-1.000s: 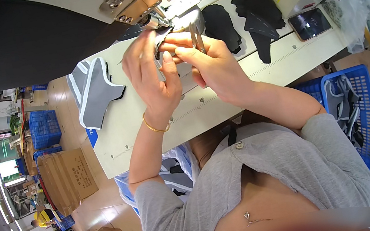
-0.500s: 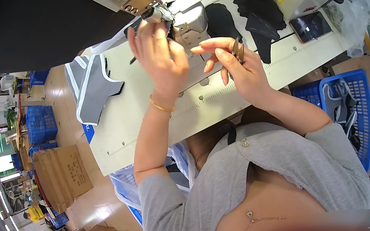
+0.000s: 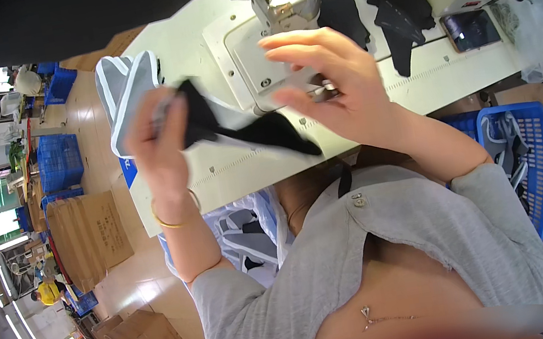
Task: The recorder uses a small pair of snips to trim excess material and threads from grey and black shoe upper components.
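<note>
My left hand, blurred by motion, grips a black and grey fabric piece over the left part of the white sewing table. The piece trails off to the right, its black tip near the table's front edge. Small metal thread snips sit in my right hand, whose fingers stretch out to the left, in front of the sewing machine. Grey fabric pieces with white trim lie just beyond my left hand.
Black fabric pieces and a phone lie on the table's right side. A blue basket with trimmed pieces stands at the right. Below the table's front is a plastic-lined container of grey pieces. Cardboard boxes stand on the left floor.
My left hand has moved from beside the machine's needle area to the left and nearer me, now with the fabric piece trailing from it. The right hand stays close to where it was.
</note>
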Tool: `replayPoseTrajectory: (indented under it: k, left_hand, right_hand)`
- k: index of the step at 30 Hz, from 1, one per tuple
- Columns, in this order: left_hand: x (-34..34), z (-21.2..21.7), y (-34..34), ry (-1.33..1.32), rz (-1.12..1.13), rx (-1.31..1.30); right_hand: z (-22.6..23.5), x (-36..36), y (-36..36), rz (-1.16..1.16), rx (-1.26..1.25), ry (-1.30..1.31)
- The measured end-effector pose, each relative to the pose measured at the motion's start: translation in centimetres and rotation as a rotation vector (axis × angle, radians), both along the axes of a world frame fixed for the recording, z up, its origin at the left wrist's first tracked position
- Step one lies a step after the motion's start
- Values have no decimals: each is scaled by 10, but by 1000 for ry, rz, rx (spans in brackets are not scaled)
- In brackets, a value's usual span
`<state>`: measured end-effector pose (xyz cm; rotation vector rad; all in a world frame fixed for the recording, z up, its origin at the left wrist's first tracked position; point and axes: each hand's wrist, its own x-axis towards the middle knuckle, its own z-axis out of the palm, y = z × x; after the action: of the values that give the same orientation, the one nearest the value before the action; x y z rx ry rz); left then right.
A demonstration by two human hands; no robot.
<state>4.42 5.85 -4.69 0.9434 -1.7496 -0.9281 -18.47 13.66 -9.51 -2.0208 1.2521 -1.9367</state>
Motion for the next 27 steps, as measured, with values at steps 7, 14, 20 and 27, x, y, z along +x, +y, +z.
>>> replayPoseTrajectory:
  k: [7, 14, 20, 27]
  left_hand:
    - [-33, -31, 19, -144, -249, 588]
    - [-50, -44, 11, -18, -357, 850]
    - [-55, -40, 9, -34, -435, 892]
    - [-62, -43, 11, -57, -428, 846]
  right_hand:
    - [-28, 2, 22, 242, 735, -142]
    - [-33, -41, 23, 175, 429, 268]
    - [-31, -52, 16, 213, 313, 416]
    - [-28, -59, 8, 262, 217, 517]
